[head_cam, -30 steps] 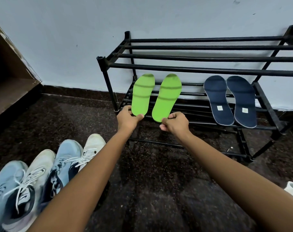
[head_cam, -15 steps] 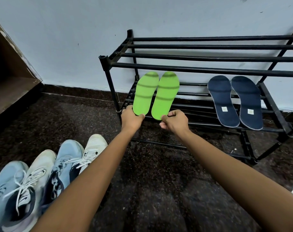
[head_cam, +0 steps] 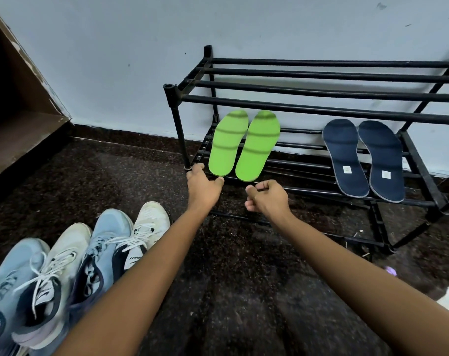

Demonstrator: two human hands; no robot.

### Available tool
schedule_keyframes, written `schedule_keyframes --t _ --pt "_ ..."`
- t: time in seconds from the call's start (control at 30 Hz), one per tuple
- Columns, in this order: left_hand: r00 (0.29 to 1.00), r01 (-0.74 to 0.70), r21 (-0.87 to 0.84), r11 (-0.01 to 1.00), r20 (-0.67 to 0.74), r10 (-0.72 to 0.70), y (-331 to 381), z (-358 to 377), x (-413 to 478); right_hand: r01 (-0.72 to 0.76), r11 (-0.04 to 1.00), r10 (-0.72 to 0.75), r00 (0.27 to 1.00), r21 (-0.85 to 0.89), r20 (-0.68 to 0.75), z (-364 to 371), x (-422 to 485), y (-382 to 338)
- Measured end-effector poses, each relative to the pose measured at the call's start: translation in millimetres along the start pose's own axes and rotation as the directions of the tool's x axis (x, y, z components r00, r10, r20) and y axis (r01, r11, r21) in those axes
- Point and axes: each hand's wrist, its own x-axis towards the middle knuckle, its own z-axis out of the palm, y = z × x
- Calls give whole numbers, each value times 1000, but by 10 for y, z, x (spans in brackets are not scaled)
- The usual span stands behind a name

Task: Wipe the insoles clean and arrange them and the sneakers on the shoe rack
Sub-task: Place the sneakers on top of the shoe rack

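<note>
Dark speckled floor (head_cam: 244, 291), pale wall. On the shoe rack (head_cam: 321, 98), below the top tier: green insoles (head_cam: 244, 147) left, navy insoles (head_cam: 364, 155) right. Left hand (head_cam: 203, 191) at the front rail, grip impossible to tell. Right hand (head_cam: 269, 199) just short of the green heels, fingers (head_cam: 259, 185) loosely curled, empty. Insoles apparently placed. Next, probably a reach to the sneakers (head_cam: 72, 265) on the floor. Tongue lettering and navy labels unreadable.

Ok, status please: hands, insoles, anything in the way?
Left hand, right hand: holding nothing. Green insoles, navy insoles on shoe rack, below top shelf. Sneakers on floor, left. Nothing seen blocking.
</note>
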Motion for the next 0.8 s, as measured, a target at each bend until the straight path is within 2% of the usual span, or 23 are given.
schedule_keyframes --t 0.13,0.27,0.37,0.47,0.63,0.73,0.8 --pt "1000 24 -15 1000 12 -24 -117 -146 -190 -8 995 16 997 -99 81 120 -276 36" --pt "999 28 17 999 30 -28 -355 -427 -408 157 931 -63 958 -329 280 315 -588 -13" --pt "999 31 106 994 31 -34 -722 -797 -576 385 768 -84 853 -511 516 575 -831 -170" --pt "995 98 213 972 -3 -100 -1179 -1197 -687 576 589 -41 722 -567 691 926 -1006 -371" --pt "988 143 417 897 -10 -153 -1857 -1871 -904 760 373 11 569 -532 822 1665 -1275 -445" --pt "979 187 527 829 -35 -199 -2126 -2249 -1004 820 276 46 510 -502 859 1993 -1459 -217" --pt "968 193 633 750 1 -250 -2266 -2467 -1070 837 201 123 494 -509 861 2144 -1528 75"
